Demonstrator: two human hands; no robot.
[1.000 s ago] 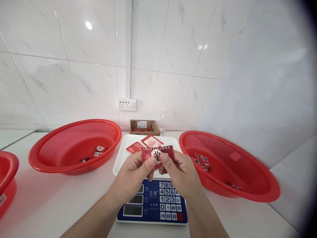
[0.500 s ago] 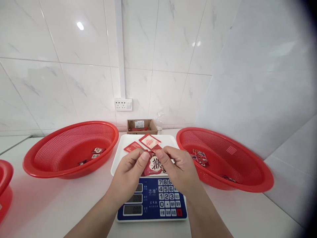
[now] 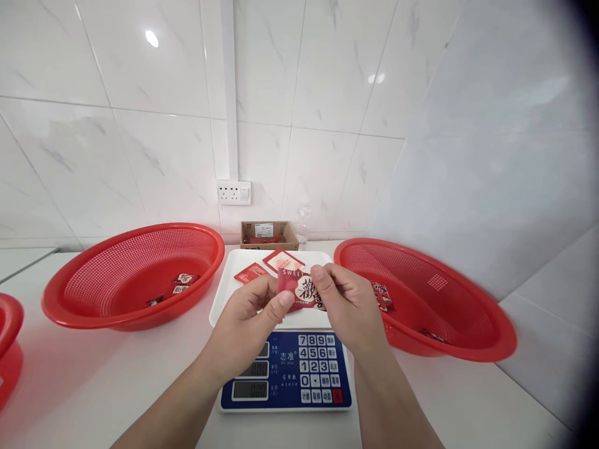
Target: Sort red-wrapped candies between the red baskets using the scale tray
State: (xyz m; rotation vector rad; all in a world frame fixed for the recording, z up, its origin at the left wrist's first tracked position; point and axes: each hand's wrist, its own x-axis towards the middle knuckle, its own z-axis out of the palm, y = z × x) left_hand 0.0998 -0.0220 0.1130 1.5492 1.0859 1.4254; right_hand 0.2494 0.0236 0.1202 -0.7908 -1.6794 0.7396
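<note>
Between my two hands is a small red sweet packet [image 3: 302, 290] with black characters on a cream patch and the letters "SWEET" along its top edge. My left hand [image 3: 253, 312] pinches its left end between thumb and fingers. At the other end, my right hand [image 3: 349, 305] grips it with the thumb on top, covering that side. Both hands hover over the white pan [image 3: 229, 305] of a blue digital scale [image 3: 290, 358]. On the pan lie a red card [image 3: 250, 273] and a red-bordered card [image 3: 283, 259], partly behind the packet.
A red perforated basket [image 3: 84, 312] with a few packets [image 3: 182, 284] stands left; another red basket [image 3: 491, 324] holding packets [image 3: 382, 296] stands right. A third red basket [image 3: 9, 324] is cut off at far left. Behind the scale are a cardboard box [image 3: 285, 240] and a clear plastic bottle [image 3: 302, 224].
The packet was hanging below my pinched fingertips with its top edge hidden; now it is raised and tilted with its front showing. My hands have moved slightly apart along it.
</note>
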